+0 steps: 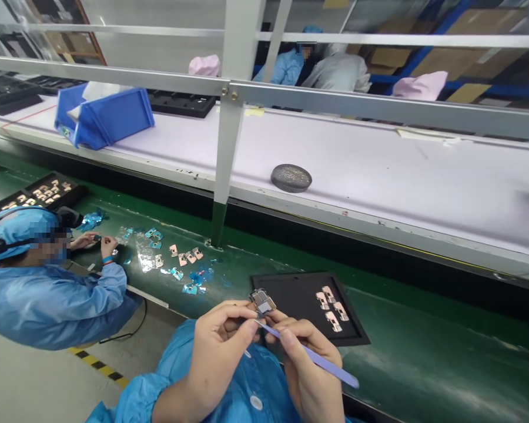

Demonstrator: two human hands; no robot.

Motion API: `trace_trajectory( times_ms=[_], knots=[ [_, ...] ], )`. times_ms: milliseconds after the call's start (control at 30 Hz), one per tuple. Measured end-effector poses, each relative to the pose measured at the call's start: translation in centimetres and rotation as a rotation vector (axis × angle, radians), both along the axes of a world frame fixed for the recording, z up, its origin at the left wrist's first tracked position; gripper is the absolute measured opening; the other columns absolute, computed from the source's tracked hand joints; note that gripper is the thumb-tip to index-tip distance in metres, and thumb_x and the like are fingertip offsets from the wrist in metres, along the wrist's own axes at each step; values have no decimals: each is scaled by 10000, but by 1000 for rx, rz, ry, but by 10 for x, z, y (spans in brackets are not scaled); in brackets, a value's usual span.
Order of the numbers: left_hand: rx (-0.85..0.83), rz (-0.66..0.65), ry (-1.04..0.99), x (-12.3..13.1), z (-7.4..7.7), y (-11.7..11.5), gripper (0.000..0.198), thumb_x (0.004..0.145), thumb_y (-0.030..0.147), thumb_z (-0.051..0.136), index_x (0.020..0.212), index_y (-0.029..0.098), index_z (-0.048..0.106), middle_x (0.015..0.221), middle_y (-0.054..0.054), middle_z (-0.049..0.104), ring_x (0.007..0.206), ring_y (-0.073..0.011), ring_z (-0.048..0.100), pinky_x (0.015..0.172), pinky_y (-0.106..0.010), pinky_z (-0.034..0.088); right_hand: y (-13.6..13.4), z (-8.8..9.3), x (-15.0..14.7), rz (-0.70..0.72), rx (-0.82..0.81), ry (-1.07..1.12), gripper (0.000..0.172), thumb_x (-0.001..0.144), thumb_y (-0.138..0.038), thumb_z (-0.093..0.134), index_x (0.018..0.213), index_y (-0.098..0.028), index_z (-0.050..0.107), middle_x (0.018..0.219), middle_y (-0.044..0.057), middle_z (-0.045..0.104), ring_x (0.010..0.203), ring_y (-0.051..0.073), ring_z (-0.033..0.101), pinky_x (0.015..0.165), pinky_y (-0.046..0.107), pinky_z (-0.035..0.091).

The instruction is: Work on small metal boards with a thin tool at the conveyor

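Note:
My left hand [220, 352] pinches a small rectangular metal part [262, 302] with a shiny grey centre, holding it up at the fingertips. My right hand [311, 364] grips slim lavender plastic tweezers [321, 356], whose pointed tip sits just below that part, by my left thumb. Its fingers also come close to the part's lower edge. To the right of my hands lies a black tray [282, 299] on the green bench, holding several pinkish metal parts [330, 305]. Neither hand touches the tray.
At left, a co-worker in a blue smock and cap handles small pieces over the green bench, among scattered metal parts and blue film [171, 264]. A black tray [39, 194] sits beyond. Behind a metal rail [335, 97] runs a pale belt with a round grey tin [291, 177] and blue bin [103, 117].

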State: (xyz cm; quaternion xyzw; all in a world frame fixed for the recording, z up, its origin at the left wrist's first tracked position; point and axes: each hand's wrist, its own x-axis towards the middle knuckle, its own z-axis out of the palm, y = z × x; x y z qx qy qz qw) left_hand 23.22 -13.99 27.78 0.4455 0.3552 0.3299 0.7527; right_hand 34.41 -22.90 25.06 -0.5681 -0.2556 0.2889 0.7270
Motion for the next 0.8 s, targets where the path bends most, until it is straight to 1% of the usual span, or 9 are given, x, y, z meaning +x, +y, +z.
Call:
trace_trajectory(
  times_ms=[167,300,433,500,567,600,633,700,800],
  knots=[
    [-99,12,27,-12,-5,1,143,789,297,809,839,163,798,1036,-92,746,823,-194,748,691,-266,645,1,-13,-3,65,-154,41,226,812,-369,814,682,-203,732,669,68,738,1014,307,752,782,354,632],
    [-174,48,88,-26,-17,0,230,772,371,826,828,154,772,1033,-93,759,831,-198,747,675,-270,640,5,-20,-10,109,-275,-26,289,775,-441,832,649,-201,730,670,88,751,1064,337,741,800,367,623],
    [-247,107,146,-39,-32,-2,383,727,482,851,845,134,740,1034,-122,765,865,-248,764,668,-302,637,5,-26,-17,83,-321,-49,336,785,-461,824,633,-189,698,767,108,781,1044,334,750,796,357,620],
    [-265,154,174,-46,-39,-4,455,710,543,850,855,130,726,1018,-125,764,857,-261,772,659,-306,630,4,-32,-18,34,-311,-31,324,805,-470,810,700,-184,700,864,116,798,1014,316,759,773,340,622],
    [-264,175,184,-52,-43,-5,502,696,585,847,858,128,718,994,-121,762,843,-260,774,647,-296,619,5,-39,-17,-11,-302,-15,333,865,-513,745,900,-182,731,985,123,801,1010,288,761,816,351,626],
    [-261,171,181,-54,-45,-7,514,692,597,846,855,128,713,973,-115,760,827,-253,773,643,-293,614,6,-43,-17,-17,-301,-6,387,899,-545,695,1026,-180,727,1033,127,796,1018,276,760,858,367,624],
    [-257,159,173,-57,-45,-8,517,693,604,843,848,131,705,940,-103,757,804,-244,769,637,-292,610,8,-46,-16,4,-305,7,453,928,-576,641,1128,-176,709,1068,132,791,1030,268,758,901,385,617],
    [-246,124,148,-60,-44,-12,501,718,607,826,838,142,684,876,-73,743,769,-228,758,634,-298,607,14,-51,-16,116,-322,38,541,943,-630,581,1184,-161,701,1077,142,787,1025,268,759,926,400,615],
    [-229,88,123,-61,-40,-17,489,762,626,779,815,158,647,854,-51,722,760,-218,741,641,-312,608,21,-50,-16,302,-361,25,539,880,-659,647,1042,-159,764,997,133,789,924,268,762,797,341,638]
  ],
)
